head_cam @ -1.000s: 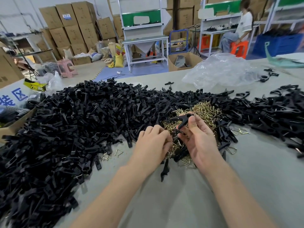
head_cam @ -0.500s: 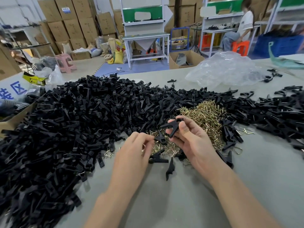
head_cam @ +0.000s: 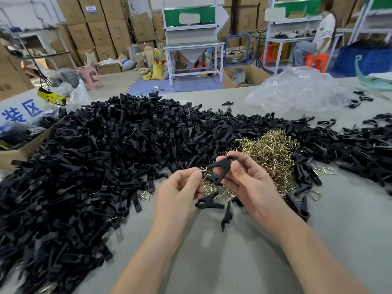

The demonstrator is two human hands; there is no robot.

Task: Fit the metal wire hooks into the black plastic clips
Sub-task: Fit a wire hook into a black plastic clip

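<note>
Stacked cardboard boxes (head_cam: 101, 28) along the back wall, white workbench (head_cam: 193, 46) mid-floor, pink stool (head_cam: 90, 76) left, orange stool (head_cam: 316, 61) right, blue floor mat (head_cam: 186, 84).

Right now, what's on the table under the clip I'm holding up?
Under the held clip, wire hooks, a loose black clip and a second clip piece lie on the grey table. The right hand covers whatever sits further right beneath it.

Bright, diffuse indoor light leaves only soft, faint shadows on the grey bench (head_cam: 212, 262) at lower centre. Wide-angle distortion bends lines toward the upper corners. The heap of black plastic clips (head_cam: 63, 198) smears into blur at lower left.
</note>
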